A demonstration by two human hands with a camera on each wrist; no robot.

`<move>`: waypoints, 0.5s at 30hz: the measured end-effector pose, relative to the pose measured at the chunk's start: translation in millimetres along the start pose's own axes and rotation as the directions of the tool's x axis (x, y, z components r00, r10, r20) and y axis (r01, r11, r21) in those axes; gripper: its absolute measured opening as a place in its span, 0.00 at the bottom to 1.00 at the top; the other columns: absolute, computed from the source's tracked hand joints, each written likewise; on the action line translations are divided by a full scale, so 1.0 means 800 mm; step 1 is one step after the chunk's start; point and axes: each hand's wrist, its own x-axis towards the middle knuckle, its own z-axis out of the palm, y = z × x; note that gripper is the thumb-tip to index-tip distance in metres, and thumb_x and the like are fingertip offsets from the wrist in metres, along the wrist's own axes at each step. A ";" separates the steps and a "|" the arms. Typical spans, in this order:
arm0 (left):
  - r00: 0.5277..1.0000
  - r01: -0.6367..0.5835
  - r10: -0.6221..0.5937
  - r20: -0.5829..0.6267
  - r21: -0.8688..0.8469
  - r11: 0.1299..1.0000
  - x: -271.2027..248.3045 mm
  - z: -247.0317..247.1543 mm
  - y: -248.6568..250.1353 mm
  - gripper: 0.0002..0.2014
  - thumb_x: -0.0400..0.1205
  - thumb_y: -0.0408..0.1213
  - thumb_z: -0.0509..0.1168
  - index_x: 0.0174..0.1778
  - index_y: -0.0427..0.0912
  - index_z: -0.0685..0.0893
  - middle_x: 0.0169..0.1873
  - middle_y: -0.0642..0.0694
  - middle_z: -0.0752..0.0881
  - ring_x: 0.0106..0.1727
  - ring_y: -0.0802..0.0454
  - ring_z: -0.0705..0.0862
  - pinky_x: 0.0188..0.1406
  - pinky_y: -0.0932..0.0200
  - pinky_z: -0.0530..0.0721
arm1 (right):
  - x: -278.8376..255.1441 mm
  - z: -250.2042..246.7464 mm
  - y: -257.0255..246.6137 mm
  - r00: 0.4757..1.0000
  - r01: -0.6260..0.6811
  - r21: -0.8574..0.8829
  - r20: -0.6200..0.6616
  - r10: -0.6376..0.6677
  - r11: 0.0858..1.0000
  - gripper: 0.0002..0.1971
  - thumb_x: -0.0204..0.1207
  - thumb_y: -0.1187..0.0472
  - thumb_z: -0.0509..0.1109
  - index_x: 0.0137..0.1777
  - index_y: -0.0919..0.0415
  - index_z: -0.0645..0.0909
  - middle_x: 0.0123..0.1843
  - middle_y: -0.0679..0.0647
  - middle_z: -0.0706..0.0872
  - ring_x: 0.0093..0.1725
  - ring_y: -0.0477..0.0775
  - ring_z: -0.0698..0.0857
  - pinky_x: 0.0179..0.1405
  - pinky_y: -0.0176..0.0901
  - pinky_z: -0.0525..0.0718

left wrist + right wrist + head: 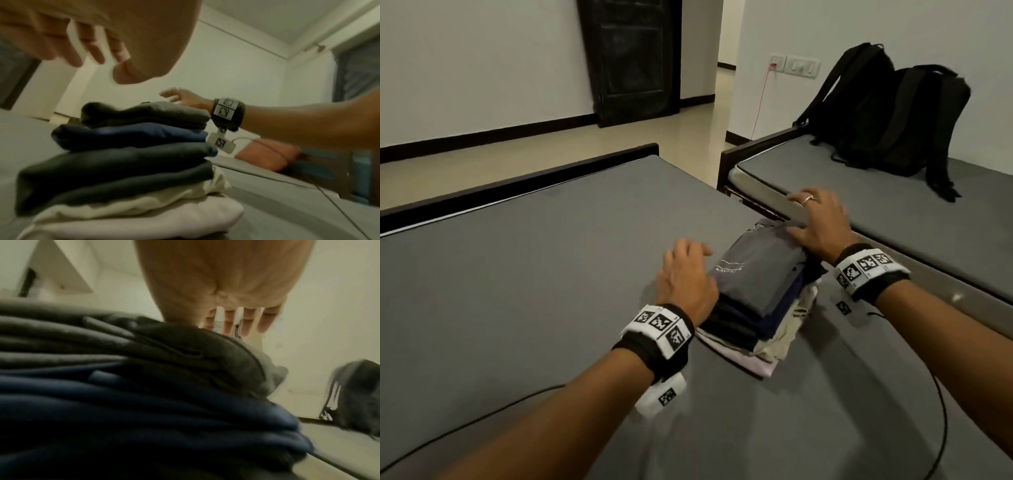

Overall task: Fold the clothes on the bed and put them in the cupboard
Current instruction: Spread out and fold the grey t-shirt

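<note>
A stack of folded clothes (756,301) lies near the right edge of the grey bed (517,274): a grey shirt (760,270) with white lettering on top, then navy, black, cream and pale pink layers. My left hand (685,270) hovers at the stack's left side, fingers loosely curled and holding nothing, as the left wrist view shows (92,48). My right hand (815,219) lies at the far right corner of the stack, fingers straight and spread, thumb touching the grey shirt (144,340). The stack (123,162) sits flat on the mattress.
A second bed (893,205) stands close on the right with a black backpack (887,113) on it. A dark door (630,58) and a hallway lie ahead. Thin black cables (941,411) trail from my wrists over the mattress.
</note>
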 end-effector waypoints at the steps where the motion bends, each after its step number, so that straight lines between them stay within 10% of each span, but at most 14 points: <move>1: 0.988 -0.152 0.151 -0.025 -0.038 0.988 0.002 -0.001 0.013 0.20 0.77 0.33 0.63 0.66 0.49 0.76 0.68 0.49 0.73 0.68 0.46 0.73 0.67 0.49 0.76 | 0.001 -0.002 -0.008 0.992 0.126 0.022 -0.002 -0.126 0.992 0.26 0.76 0.52 0.76 0.74 0.48 0.78 0.76 0.54 0.76 0.76 0.59 0.72 0.76 0.62 0.70; 4: 0.908 -0.362 0.386 0.163 -0.159 0.919 0.005 0.026 0.046 0.25 0.86 0.45 0.60 0.80 0.49 0.67 0.84 0.48 0.59 0.85 0.47 0.56 0.84 0.46 0.56 | -0.004 0.006 -0.024 0.884 0.350 0.179 0.262 -0.388 0.919 0.27 0.81 0.37 0.60 0.75 0.50 0.79 0.78 0.52 0.77 0.79 0.52 0.72 0.79 0.57 0.70; 7: 0.835 -0.325 0.309 0.455 -0.044 0.945 -0.012 0.071 0.051 0.37 0.86 0.62 0.51 0.88 0.54 0.44 0.87 0.51 0.38 0.87 0.41 0.42 0.85 0.36 0.46 | -0.024 0.036 -0.011 0.783 0.365 0.140 0.489 -0.385 0.920 0.29 0.84 0.38 0.51 0.83 0.45 0.69 0.86 0.49 0.66 0.87 0.53 0.59 0.86 0.65 0.55; 15: 0.841 -0.330 0.235 0.487 0.118 0.937 -0.050 0.095 0.018 0.36 0.84 0.69 0.42 0.86 0.64 0.39 0.85 0.53 0.30 0.86 0.36 0.37 0.84 0.33 0.42 | -0.024 0.058 0.016 0.867 0.157 0.161 0.449 -0.215 0.974 0.42 0.70 0.20 0.47 0.81 0.38 0.70 0.86 0.45 0.65 0.87 0.53 0.58 0.84 0.67 0.48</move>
